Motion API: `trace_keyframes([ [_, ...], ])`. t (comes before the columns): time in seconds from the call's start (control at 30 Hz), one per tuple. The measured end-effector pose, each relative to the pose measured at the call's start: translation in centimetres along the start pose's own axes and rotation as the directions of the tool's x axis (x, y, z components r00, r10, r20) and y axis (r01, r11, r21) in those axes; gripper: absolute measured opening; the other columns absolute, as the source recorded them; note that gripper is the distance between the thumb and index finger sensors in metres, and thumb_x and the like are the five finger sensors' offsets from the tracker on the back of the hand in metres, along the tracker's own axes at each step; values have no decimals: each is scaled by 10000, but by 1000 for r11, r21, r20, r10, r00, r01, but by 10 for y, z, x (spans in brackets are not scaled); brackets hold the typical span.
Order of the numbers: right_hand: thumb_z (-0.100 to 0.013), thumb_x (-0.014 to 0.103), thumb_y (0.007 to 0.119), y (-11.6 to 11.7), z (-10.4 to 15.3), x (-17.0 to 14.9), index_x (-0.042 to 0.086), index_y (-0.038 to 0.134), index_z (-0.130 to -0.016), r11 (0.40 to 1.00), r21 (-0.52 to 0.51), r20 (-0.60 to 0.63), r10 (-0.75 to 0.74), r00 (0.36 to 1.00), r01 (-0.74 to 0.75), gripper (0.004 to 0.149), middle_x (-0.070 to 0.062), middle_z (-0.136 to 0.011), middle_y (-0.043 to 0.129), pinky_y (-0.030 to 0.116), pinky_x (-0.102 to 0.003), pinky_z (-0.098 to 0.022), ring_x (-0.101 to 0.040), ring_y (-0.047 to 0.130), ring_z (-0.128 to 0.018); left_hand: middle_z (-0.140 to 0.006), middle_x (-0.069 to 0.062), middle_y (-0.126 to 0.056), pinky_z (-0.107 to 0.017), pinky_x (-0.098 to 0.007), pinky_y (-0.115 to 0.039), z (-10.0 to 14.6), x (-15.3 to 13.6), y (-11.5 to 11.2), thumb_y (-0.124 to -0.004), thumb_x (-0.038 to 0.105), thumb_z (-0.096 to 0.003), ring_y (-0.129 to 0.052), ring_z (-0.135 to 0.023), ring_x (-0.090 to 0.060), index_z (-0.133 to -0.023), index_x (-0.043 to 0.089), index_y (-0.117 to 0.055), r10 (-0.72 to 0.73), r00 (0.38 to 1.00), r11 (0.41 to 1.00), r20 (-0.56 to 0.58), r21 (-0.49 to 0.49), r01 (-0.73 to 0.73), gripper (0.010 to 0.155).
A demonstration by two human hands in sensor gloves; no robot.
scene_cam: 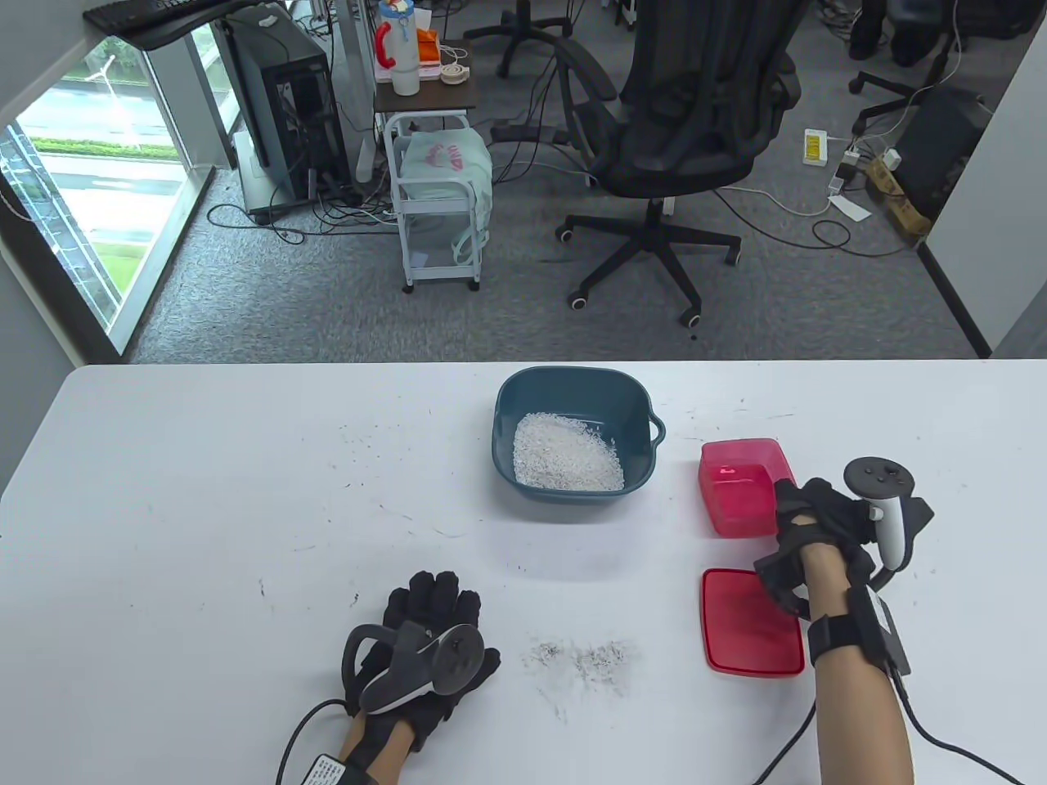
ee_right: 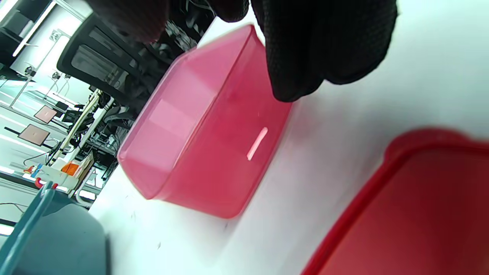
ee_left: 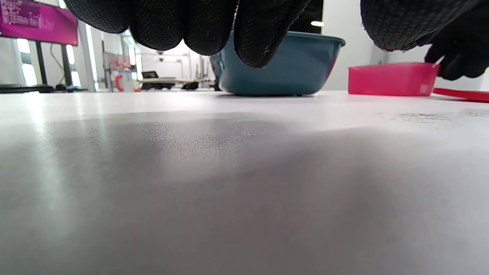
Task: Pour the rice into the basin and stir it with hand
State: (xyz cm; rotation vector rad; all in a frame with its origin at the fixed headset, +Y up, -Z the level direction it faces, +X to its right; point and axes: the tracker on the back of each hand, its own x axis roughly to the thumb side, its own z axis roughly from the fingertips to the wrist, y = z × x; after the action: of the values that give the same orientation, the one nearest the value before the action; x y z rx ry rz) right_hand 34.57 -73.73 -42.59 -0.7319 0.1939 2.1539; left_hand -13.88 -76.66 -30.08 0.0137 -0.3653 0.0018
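The rice [scene_cam: 568,463] lies in a white heap inside the teal basin [scene_cam: 572,384], which stands near the far middle of the white worktop [scene_cam: 204,507]. Just right of the basin sits the pink container [scene_cam: 740,482], with the right hand [scene_cam: 818,523] at its right side, fingers curled against its wall. The red lid [scene_cam: 748,625] lies flat nearer the person. The left hand [scene_cam: 429,646] rests open, palm down, on the worktop.

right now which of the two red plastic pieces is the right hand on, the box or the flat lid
The box: the right hand is at its near edge, beside the basin. The flat lid lies untouched, nearer the person.
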Motion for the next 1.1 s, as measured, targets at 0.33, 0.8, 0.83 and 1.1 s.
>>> trace_keyframes([
  [0.33, -374, 396, 764, -26, 74, 2, 47, 655, -934, 999, 25, 391, 8, 920, -19, 669, -304, -873, 688, 828, -577, -348, -467, 968, -507, -1120, -235, -652, -685, -720, -606, -4, -16, 11, -752, 662, -362, -645, -1001, -572, -1028, 166, -744, 80, 995, 996, -58, 52, -78, 830],
  [0.8, -376, 379, 759, -4, 111, -50, 40, 751, -884, 993, 120, 542, -53, 839, -15, 611, -301, -847, 753, 826, -598, -350, -485, 978, -508, -1017, -217, -821, -358, -430, -916, -159, -52, 91, -769, 606, -405, -1035, -580, -330, -999, 160, -781, 389, 860, 915, -331, 246, -320, 743],
  [0.83, -376, 377, 759, -5, 110, -51, 38, 754, -882, 992, 126, 541, -59, 839, -12, 609, -304, -845, 755, 825, -600, -350, -487, 978, -508, -1020, -214, -817, -348, -421, -915, -170, -52, 90, -775, 598, -407, -1036, -566, -324, -1004, 158, -772, 379, 854, 921, -357, 234, -311, 741],
  [1.1, -378, 377, 758, -5, 102, -54, 34, 769, -872, 991, 132, 525, -53, 849, -20, 602, -302, -832, 774, 822, -607, -354, -494, 978, -510, -1012, -220, -800, -252, -365, -909, -250, -77, 42, -838, 560, -405, -1028, -456, -272, -1054, 131, -666, 394, 730, 902, -558, 83, -423, 797],
])
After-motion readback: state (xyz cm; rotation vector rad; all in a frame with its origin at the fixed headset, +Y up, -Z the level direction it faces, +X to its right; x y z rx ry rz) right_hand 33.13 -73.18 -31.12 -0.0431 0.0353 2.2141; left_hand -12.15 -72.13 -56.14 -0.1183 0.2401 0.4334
